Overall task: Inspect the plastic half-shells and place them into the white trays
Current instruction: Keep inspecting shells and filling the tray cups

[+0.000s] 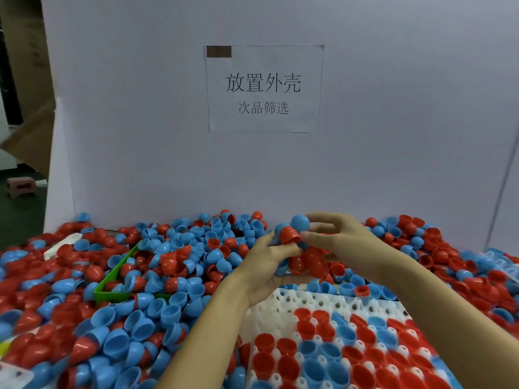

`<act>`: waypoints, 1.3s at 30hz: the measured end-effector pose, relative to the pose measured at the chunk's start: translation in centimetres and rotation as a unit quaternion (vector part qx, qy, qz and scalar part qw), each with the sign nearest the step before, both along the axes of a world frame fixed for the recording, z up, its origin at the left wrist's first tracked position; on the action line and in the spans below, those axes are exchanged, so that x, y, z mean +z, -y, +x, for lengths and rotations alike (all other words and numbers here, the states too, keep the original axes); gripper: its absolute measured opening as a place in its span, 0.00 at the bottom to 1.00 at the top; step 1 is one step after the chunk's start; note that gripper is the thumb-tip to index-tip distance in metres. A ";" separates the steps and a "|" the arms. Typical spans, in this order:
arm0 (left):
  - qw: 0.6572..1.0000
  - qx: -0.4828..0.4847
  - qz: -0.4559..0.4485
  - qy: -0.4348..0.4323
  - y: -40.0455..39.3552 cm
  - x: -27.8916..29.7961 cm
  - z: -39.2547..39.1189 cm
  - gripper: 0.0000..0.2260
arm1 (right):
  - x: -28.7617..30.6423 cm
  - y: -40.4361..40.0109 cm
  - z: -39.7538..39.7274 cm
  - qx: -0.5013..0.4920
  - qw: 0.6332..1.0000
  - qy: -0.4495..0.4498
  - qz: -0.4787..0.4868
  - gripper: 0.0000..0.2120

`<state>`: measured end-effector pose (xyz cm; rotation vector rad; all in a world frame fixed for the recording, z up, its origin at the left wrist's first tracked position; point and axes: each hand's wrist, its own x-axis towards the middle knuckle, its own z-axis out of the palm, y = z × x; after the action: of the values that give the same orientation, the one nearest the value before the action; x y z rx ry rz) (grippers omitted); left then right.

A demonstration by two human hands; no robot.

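In the head view, the left hand (pixel 264 265), palm up, cradles several half-shells, fingers curled round a red half-shell (pixel 289 235) and perhaps two blue ones. The right hand (pixel 334 240) pinches that cluster from the right. Below lies one white tray (pixel 311 301), partly filled; loose shells are too many to count.

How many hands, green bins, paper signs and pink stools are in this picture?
Hands: 2, left hand and right hand, both holding half-shells
Green bin: 1
Paper sign: 1
Pink stool: 1
Total: 5
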<state>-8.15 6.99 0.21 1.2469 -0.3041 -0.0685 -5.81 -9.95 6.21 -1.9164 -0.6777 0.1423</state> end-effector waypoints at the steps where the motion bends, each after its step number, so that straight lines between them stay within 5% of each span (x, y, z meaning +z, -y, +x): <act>1: 1.000 -0.002 -0.001 -0.001 0.0 0.0 0.0 0.13 | -0.1 0.0 0.1 -0.007 1.000 -0.001 0.010 0.08; 11: 0.997 0.036 -0.058 -0.024 0.0 0.2 0.2 0.12 | -1.3 -0.5 0.4 -0.072 0.984 -0.074 0.142 0.10; 16: 0.998 0.060 -0.007 -0.015 -0.2 0.1 0.1 0.09 | -0.9 -0.9 0.4 -0.160 0.973 0.136 0.099 0.11; 24: 0.976 0.002 0.211 0.056 -0.9 0.5 -0.5 0.13 | 1.4 -1.0 0.8 -0.061 0.949 0.225 -0.212 0.09; 31: 0.959 0.081 0.254 0.095 -0.8 0.0 0.1 0.09 | 0.2 -0.3 1.7 -0.136 0.927 0.198 -0.289 0.12; 39: 0.944 0.100 0.288 0.121 -1.0 -0.1 0.2 0.10 | 0.3 -0.5 1.8 -0.091 0.907 0.170 -0.374 0.13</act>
<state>-7.97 7.96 0.10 1.8699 -0.3830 0.1867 -4.02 -9.44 6.55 -2.7791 -0.7272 -0.0699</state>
